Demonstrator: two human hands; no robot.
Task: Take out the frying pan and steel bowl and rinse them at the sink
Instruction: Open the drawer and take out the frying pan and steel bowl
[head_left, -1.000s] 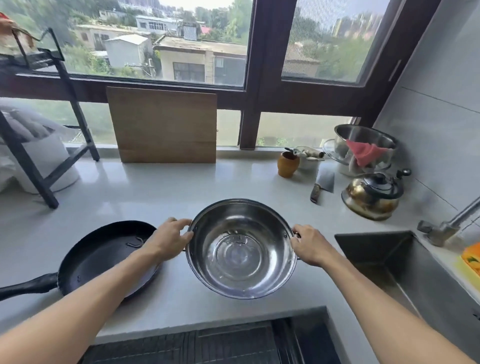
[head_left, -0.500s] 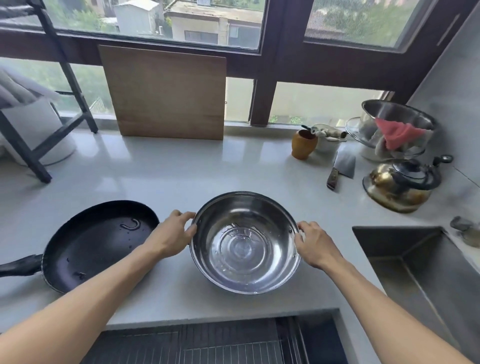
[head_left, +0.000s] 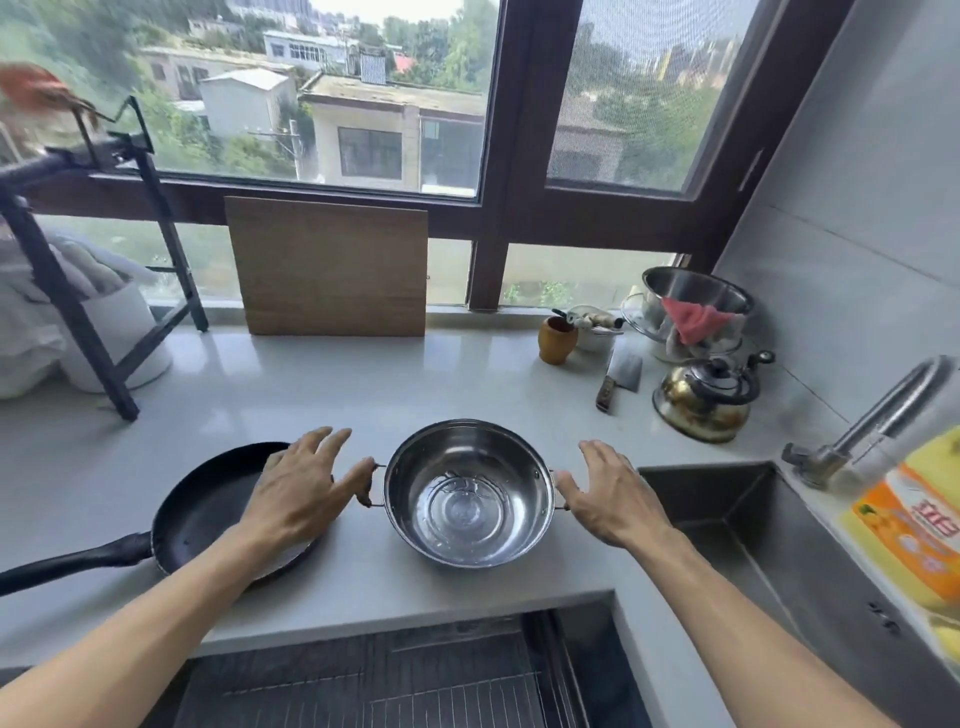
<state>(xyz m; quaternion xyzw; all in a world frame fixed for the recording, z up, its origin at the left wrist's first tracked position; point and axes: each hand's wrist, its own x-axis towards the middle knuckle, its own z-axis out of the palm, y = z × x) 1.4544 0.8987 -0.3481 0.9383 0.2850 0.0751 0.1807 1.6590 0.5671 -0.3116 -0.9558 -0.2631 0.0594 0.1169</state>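
Observation:
The steel bowl (head_left: 467, 493) stands upright on the white counter (head_left: 415, 384), with small handles on both sides. My left hand (head_left: 301, 488) hovers at its left handle, fingers spread, holding nothing, partly over the black frying pan (head_left: 208, 514). That pan lies flat to the left, its handle pointing toward the left edge. My right hand (head_left: 608, 493) is open beside the bowl's right handle, thumb close to it. The steel sink (head_left: 737, 525) lies to the right, with the faucet (head_left: 872, 415) behind it.
A brass kettle (head_left: 706, 400), a cleaver (head_left: 621, 376), a brown cup (head_left: 557, 340) and a steel pot with a pink cloth (head_left: 693, 306) stand at the back right. A wooden board (head_left: 332, 270) leans on the window. A black rack (head_left: 93, 291) is left. A yellow bottle (head_left: 914, 525) stands by the sink. An open drawer (head_left: 389, 675) lies below.
Both hands have let go of the bowl's handles and opened, fingers spread. The bowl rests on the counter. The camera tilted up, bringing the faucet and bottle into view.

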